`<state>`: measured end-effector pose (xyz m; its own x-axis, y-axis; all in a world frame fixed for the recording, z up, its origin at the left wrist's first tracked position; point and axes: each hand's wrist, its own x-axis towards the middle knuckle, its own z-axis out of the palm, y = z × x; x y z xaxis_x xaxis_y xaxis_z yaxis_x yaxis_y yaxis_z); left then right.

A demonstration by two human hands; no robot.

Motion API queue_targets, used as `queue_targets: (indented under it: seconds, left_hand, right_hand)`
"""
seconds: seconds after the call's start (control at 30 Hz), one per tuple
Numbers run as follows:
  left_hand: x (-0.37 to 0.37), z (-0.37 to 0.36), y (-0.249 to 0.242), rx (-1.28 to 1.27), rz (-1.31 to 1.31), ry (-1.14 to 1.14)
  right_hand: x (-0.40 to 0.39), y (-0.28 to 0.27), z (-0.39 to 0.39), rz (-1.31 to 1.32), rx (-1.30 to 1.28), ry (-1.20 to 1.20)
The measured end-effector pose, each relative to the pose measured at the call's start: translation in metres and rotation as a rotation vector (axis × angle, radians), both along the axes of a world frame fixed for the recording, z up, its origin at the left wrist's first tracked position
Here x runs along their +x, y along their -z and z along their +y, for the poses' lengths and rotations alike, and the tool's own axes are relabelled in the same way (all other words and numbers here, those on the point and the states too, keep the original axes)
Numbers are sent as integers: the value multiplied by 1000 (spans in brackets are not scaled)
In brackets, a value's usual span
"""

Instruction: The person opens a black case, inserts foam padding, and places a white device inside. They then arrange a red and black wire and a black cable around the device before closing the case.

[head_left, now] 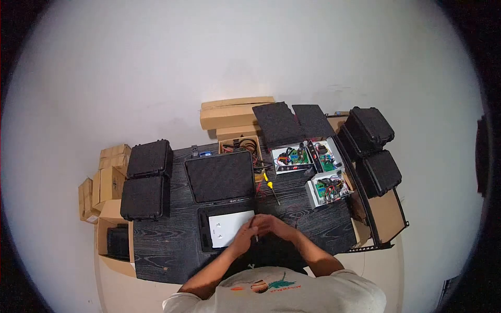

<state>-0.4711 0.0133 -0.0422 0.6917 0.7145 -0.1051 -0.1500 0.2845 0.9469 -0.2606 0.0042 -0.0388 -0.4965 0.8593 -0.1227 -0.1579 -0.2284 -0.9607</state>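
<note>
Here's the white box (224, 229) lying in the black case (204, 232), lid (219, 178) open, on the table (167, 250)! Left hand (242, 238) and right hand (267, 224) meet beside it, fingers bent, grip impossible to tell. Nearby units (293, 156) sit uncovered, wiring exposed.

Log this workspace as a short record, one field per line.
surface: black wood-grain table
hands: left hand and right hand close together at the white panel's right edge; grip unclear
center: white panel in an open black case, lid back
right side: three open white boxes with circuit boards and wiring
tool: yellow-handled tool beyond the hands
closed black cases: two left, two right
</note>
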Motion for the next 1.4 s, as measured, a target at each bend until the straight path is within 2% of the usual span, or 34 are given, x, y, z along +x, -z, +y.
queue_targets:
  seconds: [0.07, 0.1, 0.2, 0.27, 0.37, 0.47, 0.57, 0.67, 0.7, 0.8, 0.83, 1.0, 1.1, 1.23, 1.3, 1.4]
  left_hand:
    - [3, 5, -37, -57, -332, -89]
    - [0, 14, -32, 65, -319, -110]
    - [0, 18, -38, 87, -415, -342]
    - [-9, 28, -31, 134, -346, -350]
    - [-20, 34, -28, 183, -209, -314]
    - [-19, 32, -18, 112, -174, -306]
    - [-17, 30, -5, 181, -10, -294]
    - [-31, 34, -5, 252, 179, 50]
    - [-27, 26, -4, 372, 139, -10]
    - [-38, 23, 5, 251, 141, 260]
    - [-36, 19, 9, 202, 56, 263]
    - [-38, 12, 9, 79, 17, 274]
    - [-43, -3, -1, 143, -9, 230]
    - [-50, -23, -13, 213, -28, 176]
    - [-51, -23, 1, 180, -180, 91]
    - [-53, -17, 17, 176, -365, 37]
  right_hand:
    - [2, 30, 2, 64, -100, -43]
    - [0, 28, 2, -8, -77, -83]
    - [-5, -15, 0, -235, -58, -198]
    - [-7, -52, 0, -401, -111, -267]
    - [3, -66, 4, -492, 162, -470]
    - [7, -75, 4, -498, 212, -351]
    - [-1, -110, 5, -620, 392, -295]
    - [-2, -93, 10, -592, 604, -194]
    - [-3, -88, 12, -563, 674, -159]
    - [-6, -92, 13, -628, 689, -95]
    - [-7, -84, 15, -602, 724, -56]
    - [-13, -51, 14, -480, 812, 86]
    - [-21, -32, 6, -360, 665, 87]
    - [-30, 0, 1, -458, 601, 98]
    - [-38, 6, -3, -493, 564, 125]
    - [-46, 5, -14, -591, 493, 19]
